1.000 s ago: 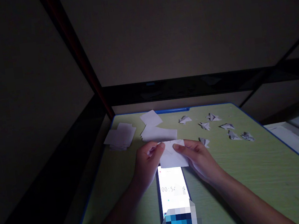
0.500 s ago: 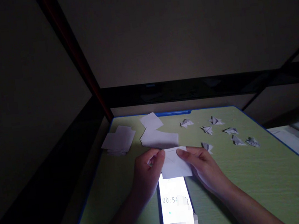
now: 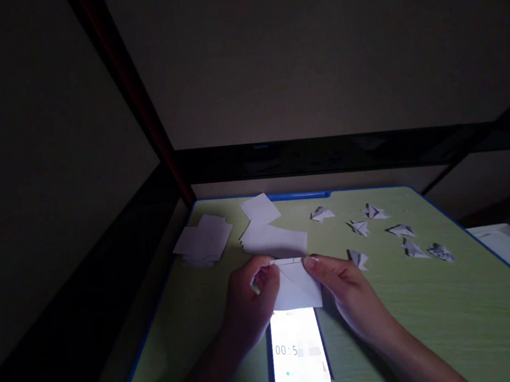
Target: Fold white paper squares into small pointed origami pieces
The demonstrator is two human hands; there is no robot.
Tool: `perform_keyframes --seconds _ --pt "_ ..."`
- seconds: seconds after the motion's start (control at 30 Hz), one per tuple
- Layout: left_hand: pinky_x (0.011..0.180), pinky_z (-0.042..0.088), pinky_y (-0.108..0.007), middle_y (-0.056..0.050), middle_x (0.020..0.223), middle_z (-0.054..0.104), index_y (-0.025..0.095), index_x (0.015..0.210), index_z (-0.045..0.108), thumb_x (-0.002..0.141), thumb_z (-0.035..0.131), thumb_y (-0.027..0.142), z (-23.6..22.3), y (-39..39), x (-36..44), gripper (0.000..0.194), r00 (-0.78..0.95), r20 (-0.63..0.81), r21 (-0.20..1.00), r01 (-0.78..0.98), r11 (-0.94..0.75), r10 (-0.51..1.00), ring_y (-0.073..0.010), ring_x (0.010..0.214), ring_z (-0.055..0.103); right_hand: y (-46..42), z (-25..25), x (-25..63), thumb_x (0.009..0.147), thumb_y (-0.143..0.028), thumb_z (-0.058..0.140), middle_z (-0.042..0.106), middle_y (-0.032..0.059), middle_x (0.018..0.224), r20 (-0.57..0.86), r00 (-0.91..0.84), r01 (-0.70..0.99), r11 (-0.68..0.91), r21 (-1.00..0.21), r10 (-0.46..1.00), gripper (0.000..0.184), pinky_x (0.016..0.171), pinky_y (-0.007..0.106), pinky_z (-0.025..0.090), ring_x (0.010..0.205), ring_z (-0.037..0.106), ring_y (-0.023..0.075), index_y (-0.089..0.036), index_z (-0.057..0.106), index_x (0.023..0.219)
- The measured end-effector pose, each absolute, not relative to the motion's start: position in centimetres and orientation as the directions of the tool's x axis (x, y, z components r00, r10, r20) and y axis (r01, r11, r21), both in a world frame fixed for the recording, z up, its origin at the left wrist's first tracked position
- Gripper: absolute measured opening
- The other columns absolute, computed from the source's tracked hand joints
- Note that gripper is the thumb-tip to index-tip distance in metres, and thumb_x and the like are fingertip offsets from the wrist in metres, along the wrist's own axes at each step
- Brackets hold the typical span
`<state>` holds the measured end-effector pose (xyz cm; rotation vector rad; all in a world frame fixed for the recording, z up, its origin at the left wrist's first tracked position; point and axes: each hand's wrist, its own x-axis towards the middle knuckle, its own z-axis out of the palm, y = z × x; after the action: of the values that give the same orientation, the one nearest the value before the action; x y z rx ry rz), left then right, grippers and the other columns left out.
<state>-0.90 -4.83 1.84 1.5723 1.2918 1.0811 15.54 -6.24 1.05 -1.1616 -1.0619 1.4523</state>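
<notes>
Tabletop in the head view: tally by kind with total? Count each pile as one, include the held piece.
Folded paper pieces: 7
Flat paper piles: 2 (offset top sheet included)
Held paper, between left hand and right hand: 1
Phone: 1
Total: 11

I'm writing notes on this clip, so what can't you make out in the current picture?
All in the head view:
Some fingers of the left hand and right hand: hidden behind the held paper.
Top of the phone: hidden by that paper; its bottom: pixelated and cut off by the picture's edge.
Timer's later digits: masked by a pale patch.
Sheet count in the left stack: edges too small and dim.
</notes>
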Motion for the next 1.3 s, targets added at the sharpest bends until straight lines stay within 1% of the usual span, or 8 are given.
perform_keyframes --seconds 0.13,0.3,0.47,0.67,0.77,0.87,1.17,1.3 --pt "0.053 0.035 -0.021 0.002 0.057 0.049 0.016 0.066 0.054 0.084 0.05 0.032 1.9 -4.77 -0.73 0.024 0.113 0.099 0.939 0.318 -0.131 0.989 -0.0111 0.057 0.046 -6.12 1.26 15.45 0.078 -0.055 0.064 0.052 -0.0014 0.057 -0.163 -0.058 -0.114 -0.169 -0.979 0.985 0.043 0.048 0.023 0.029 0.052 0.041 0.0095 -0.014 0.062 0.067" --pt "0.05 0.033 -0.02 0.003 0.053 0.045 0.017 0.06 0.049 0.081 0.052 0.032 2.14 -4.85 -0.61 0.026 0.098 0.06 0.964 0.253 -0.084 0.993 -0.01 0.052 0.042 -6.22 1.57 15.26 0.063 -0.048 0.08 0.061 -0.0004 0.06 -0.211 -0.106 -0.168 -0.226 -0.96 0.972 0.038 0.048 0.022 0.035 0.053 0.05 0.0106 -0.014 0.066 0.07" --pt "0.047 0.032 -0.019 0.004 0.052 0.044 0.017 0.059 0.048 0.079 0.055 0.034 2.0 -4.94 -0.65 0.026 0.072 0.021 0.983 0.179 -0.034 0.997 -0.0096 0.051 0.04 -6.41 1.51 15.19 0.065 -0.04 0.081 0.066 0.0007 0.064 -0.247 -0.144 -0.284 -0.279 -0.917 0.958 0.03 0.052 0.022 0.04 0.055 0.054 0.0097 -0.014 0.067 0.071" --pt "0.048 0.032 -0.02 0.003 0.053 0.044 0.017 0.06 0.049 0.082 0.052 0.036 1.93 -4.87 -1.2 0.029 0.135 0.062 0.953 0.287 -0.099 0.989 -0.0104 0.052 0.043 -6.17 1.46 14.98 0.058 -0.04 0.085 0.062 -0.0019 0.055 -0.267 -0.185 -0.286 -0.312 -0.906 0.946 0.034 0.047 0.02 0.036 0.048 0.051 0.0075 -0.013 0.064 0.064" --pt "0.051 0.035 -0.021 0.001 0.058 0.052 0.016 0.066 0.056 0.081 0.053 0.035 2.19 -4.79 -1.42 0.025 0.163 0.056 0.943 0.316 -0.106 0.985 -0.0122 0.056 0.048 -6.28 1.71 14.82 0.056 -0.04 0.085 0.061 -0.0026 0.054 -0.292 -0.171 -0.266 -0.329 -0.906 0.941 0.036 0.046 0.02 0.035 0.047 0.05 0.0077 -0.014 0.062 0.065" --pt "0.053 0.036 -0.022 0.0 0.059 0.053 0.015 0.067 0.058 0.08 0.052 0.033 2.39 -4.7 -1.45 0.023 0.189 0.053 0.951 0.289 -0.107 0.981 -0.0131 0.059 0.049 -6.36 1.9 14.78 0.056 -0.041 0.084 0.058 -0.0032 0.053 -0.284 -0.136 -0.219 -0.308 -0.926 0.949 0.037 0.044 0.02 0.033 0.046 0.048 0.0076 -0.014 0.06 0.064" --pt "0.048 0.027 -0.022 0.004 0.052 0.035 0.018 0.054 0.041 0.081 0.05 0.034 1.87 -4.33 -1.4 0.033 0.246 0.062 0.979 0.174 -0.107 0.967 -0.0096 0.051 0.035 -6.46 1.31 14.97 0.064 -0.043 0.079 0.055 -0.0034 0.053 -0.22 -0.195 -0.199 -0.258 -0.946 0.956 0.037 0.045 0.02 0.031 0.047 0.046 0.0082 -0.016 0.054 0.063" --pt "0.046 0.026 -0.021 0.005 0.052 0.033 0.018 0.056 0.041 0.082 0.051 0.036 2.26 -4.26 -1.28 0.033 0.289 0.02 0.992 0.111 -0.054 0.957 -0.009 0.05 0.034 -6.53 1.58 15.11 0.066 -0.043 0.079 0.055 -0.0032 0.052 -0.168 -0.151 -0.172 -0.193 -0.966 0.974 0.037 0.045 0.02 0.031 0.047 0.045 0.0079 -0.016 0.055 0.062"
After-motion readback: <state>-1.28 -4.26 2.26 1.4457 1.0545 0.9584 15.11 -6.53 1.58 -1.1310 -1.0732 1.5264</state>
